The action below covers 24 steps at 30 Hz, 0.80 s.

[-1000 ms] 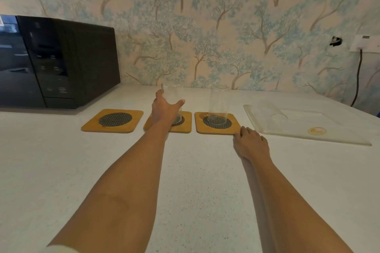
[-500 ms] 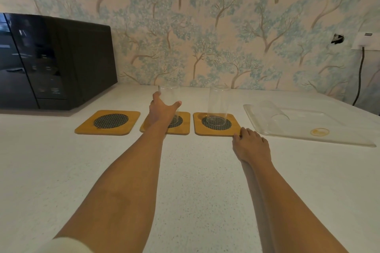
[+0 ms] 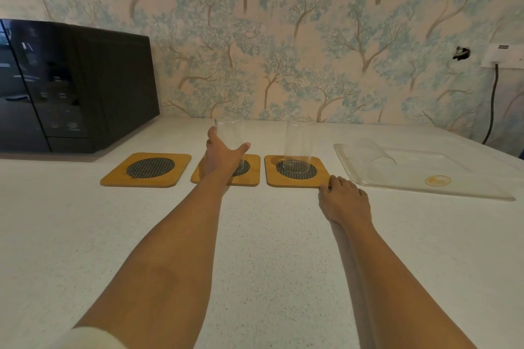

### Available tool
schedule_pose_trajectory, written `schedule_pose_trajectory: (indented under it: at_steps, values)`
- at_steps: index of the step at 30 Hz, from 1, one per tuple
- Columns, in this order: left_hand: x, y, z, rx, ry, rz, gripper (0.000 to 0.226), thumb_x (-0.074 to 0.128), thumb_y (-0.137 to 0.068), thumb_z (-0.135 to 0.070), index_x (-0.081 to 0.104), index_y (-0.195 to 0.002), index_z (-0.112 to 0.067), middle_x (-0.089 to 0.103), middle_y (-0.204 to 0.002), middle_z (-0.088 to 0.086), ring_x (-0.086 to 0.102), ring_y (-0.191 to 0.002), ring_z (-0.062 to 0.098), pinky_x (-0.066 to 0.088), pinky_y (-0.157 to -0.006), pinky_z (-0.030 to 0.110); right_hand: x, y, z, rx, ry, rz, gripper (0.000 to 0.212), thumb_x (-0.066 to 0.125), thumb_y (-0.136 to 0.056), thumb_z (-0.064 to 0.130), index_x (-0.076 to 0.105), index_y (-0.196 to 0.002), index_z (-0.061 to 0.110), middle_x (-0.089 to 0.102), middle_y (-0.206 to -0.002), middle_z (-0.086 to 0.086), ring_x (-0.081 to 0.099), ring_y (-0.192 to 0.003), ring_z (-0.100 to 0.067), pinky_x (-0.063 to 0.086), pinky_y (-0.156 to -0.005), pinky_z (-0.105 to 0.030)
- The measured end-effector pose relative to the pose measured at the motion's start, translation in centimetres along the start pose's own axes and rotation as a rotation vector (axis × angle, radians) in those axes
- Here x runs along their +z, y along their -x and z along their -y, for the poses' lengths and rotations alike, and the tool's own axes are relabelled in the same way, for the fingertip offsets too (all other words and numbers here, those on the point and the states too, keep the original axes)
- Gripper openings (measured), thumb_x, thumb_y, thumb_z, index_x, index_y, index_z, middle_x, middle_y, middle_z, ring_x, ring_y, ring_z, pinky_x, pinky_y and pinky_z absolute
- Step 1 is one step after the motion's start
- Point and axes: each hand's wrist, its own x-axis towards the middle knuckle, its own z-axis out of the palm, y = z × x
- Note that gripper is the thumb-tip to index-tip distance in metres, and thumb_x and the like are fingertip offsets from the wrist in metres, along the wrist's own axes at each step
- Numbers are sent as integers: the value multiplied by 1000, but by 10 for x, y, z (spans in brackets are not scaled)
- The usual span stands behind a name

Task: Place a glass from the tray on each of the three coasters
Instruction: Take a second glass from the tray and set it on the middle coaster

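Three wooden coasters with dark mesh centres lie in a row on the white counter. The left coaster (image 3: 146, 169) is bare. On the middle coaster (image 3: 251, 176) stands a clear glass (image 3: 230, 133), and my left hand (image 3: 222, 157) is wrapped around its lower part. Another clear glass (image 3: 298, 144) stands upright on the right coaster (image 3: 296, 171). My right hand (image 3: 344, 201) rests flat on the counter, fingertips touching that coaster's near right corner. A third glass (image 3: 374, 151) lies on its side on the clear tray (image 3: 442, 187) at the right.
A black microwave (image 3: 71, 85) stands at the back left against the wallpapered wall. A wall socket (image 3: 503, 55) with a dark cable sits at the far right. A round yellow mark (image 3: 438, 180) shows on the tray's near part.
Hardly anything has moved. My left hand stays on the glass at the middle coaster and my right hand stays by the right coaster; only the view has shifted slightly.
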Motion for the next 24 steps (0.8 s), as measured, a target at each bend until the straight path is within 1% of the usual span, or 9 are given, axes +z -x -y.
schedule_pose_trajectory:
  at_steps: [3,9,15,17,21,24]
  values:
    - [1,2,0,-5,-6,-7,98,75,-78,-39,14,-149,-12,37,-148,16,40,-134,35,38,-105,46,-1,1,1,11,-15,2,41,26,-99,33,51,-121,10,59,-126,-7,52,-120,-27,37,-105,-44]
    - [1,0,4,-4,-6,6,83,73,-82,-29,22,-145,-10,42,-145,16,43,-132,33,40,-103,42,-3,2,1,9,-14,-2,37,28,-99,31,52,-117,9,60,-121,-7,54,-116,-27,38,-102,-42]
    - [1,0,4,-10,-15,10,83,73,-82,-29,23,-145,-11,43,-145,16,44,-132,33,40,-103,43,-2,2,1,6,-15,0,40,28,-99,32,51,-122,10,59,-125,-7,53,-119,-27,37,-103,-42]
    - [1,0,4,-15,-18,11,86,73,-81,-33,21,-146,-12,41,-147,14,42,-134,33,39,-104,44,-2,2,1,3,-14,-7,39,28,-99,32,52,-121,9,59,-123,-7,53,-117,-27,38,-101,-42]
    - [1,6,4,-23,-26,-5,100,69,-80,-48,10,-151,-12,31,-153,14,33,-140,33,34,-109,48,-3,4,2,13,-36,-10,38,29,-98,31,53,-119,8,60,-121,-8,53,-116,-27,38,-101,-42]
    - [0,15,3,11,-78,-136,90,59,-85,-53,14,-151,-11,28,-156,13,29,-143,31,32,-112,48,-3,4,2,32,-80,-23,39,31,-97,30,52,-120,8,58,-125,-10,51,-120,-29,37,-103,-42]
